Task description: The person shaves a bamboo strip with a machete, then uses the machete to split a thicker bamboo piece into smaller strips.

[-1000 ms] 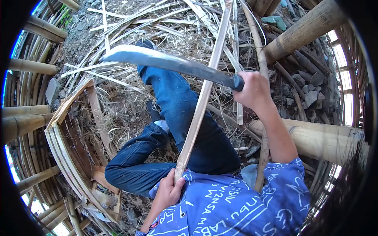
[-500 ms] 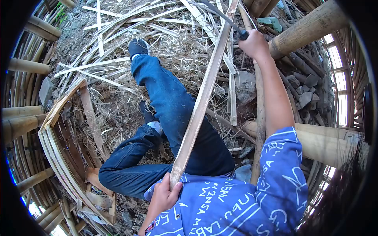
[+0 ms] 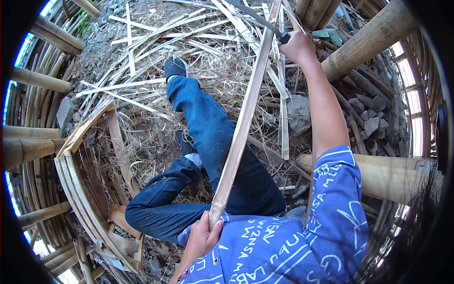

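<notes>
A long, flat bamboo strip [image 3: 243, 120] runs from near my waist, across my thigh, to the top edge of the view. My left hand [image 3: 202, 238] is closed around its near end, thumb on top, close to the shirt. With the arm stretched forward, my right hand [image 3: 300, 48] grips the black handle of a long knife [image 3: 257, 18]. The dark blade points up and left and crosses over the strip near its far part. The blade's tip is cut off by the top of the frame.
Thin bamboo slats [image 3: 130, 40] and curly shavings [image 3: 222, 80] litter the ground ahead. A bent bamboo frame [image 3: 78, 182] stands on the left. Thick bamboo poles [image 3: 369, 40] and broken stones [image 3: 373, 124] lie to the right, near a larger rock [image 3: 299, 115].
The view has shifted slightly, moving the surroundings right and down. My right hand and the knife have moved a little left, closer to the strip. My left hand keeps its hold.
</notes>
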The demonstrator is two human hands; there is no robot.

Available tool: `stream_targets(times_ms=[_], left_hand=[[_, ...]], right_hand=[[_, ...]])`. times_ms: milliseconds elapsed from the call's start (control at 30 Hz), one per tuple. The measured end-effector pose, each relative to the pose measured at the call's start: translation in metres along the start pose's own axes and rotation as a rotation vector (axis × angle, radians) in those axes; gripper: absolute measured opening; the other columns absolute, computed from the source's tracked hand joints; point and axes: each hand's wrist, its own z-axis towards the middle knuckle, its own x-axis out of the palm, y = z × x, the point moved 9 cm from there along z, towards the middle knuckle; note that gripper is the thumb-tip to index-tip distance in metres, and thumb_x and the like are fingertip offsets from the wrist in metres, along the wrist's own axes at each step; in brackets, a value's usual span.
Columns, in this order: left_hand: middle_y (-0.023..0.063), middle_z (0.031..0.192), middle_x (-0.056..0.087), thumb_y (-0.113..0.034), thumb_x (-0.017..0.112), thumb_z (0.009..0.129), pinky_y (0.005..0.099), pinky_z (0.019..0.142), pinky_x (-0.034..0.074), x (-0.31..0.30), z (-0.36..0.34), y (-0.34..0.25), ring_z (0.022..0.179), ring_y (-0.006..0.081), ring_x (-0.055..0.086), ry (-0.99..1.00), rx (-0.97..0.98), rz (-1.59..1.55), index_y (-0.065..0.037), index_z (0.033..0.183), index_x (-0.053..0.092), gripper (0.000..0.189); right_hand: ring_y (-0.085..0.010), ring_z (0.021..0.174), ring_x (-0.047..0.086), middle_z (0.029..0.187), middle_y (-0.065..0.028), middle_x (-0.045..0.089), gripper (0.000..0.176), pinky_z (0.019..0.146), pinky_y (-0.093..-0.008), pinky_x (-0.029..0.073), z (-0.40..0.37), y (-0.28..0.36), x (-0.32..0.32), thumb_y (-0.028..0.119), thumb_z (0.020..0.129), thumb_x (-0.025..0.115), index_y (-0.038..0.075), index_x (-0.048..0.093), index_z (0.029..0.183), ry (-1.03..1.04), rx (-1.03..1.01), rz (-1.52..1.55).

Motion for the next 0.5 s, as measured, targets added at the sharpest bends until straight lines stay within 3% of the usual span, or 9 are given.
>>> stream_targets(times_ms=[33,133,400,500], left_hand=[[0.0270,0.069,0.059,-0.019,0.063,0.090,0.0436,0.055,0.045,-0.001,0.001,-0.004,0.069,0.0461,0.062,-0.055,0.049,-0.082,0.002,0.093,0.050,0.024],[0.0268,0.069,0.060,-0.018,0.063,0.089,0.0438,0.056,0.046,0.000,0.003,-0.003,0.070,0.0459,0.062,-0.031,0.021,-0.031,0.001,0.093,0.050,0.024],[0.0272,0.069,0.059,-0.020,0.065,0.089,0.0454,0.056,0.046,-0.001,-0.002,0.000,0.069,0.0463,0.062,-0.043,0.032,-0.036,0.001,0.092,0.051,0.025],[0.0274,0.068,0.059,-0.020,0.065,0.088,0.0460,0.057,0.046,-0.002,-0.006,0.007,0.069,0.0466,0.061,-0.041,0.026,-0.024,0.001,0.092,0.051,0.026]], right_hand=[[-0.0361,0.094,0.066,0.096,-0.0197,0.070,0.028,0.085,-0.0443,0.053,0.001,0.000,0.000,0.027,0.073,0.062,0.010,0.072,0.093,0.015,-0.011,-0.009],[-0.0333,0.101,0.067,0.104,-0.0187,0.070,0.039,0.090,-0.0435,0.051,0.004,-0.004,0.002,0.030,0.072,0.064,0.004,0.069,0.101,0.062,0.014,-0.052],[-0.0346,0.101,0.067,0.106,-0.0215,0.069,0.039,0.091,-0.0432,0.051,0.011,-0.002,0.000,0.030,0.074,0.062,0.002,0.070,0.100,0.023,-0.018,-0.041],[-0.0353,0.102,0.066,0.107,-0.0223,0.068,0.041,0.091,-0.0419,0.051,0.021,-0.010,-0.011,0.032,0.075,0.061,0.002,0.070,0.102,0.011,0.097,0.016]])
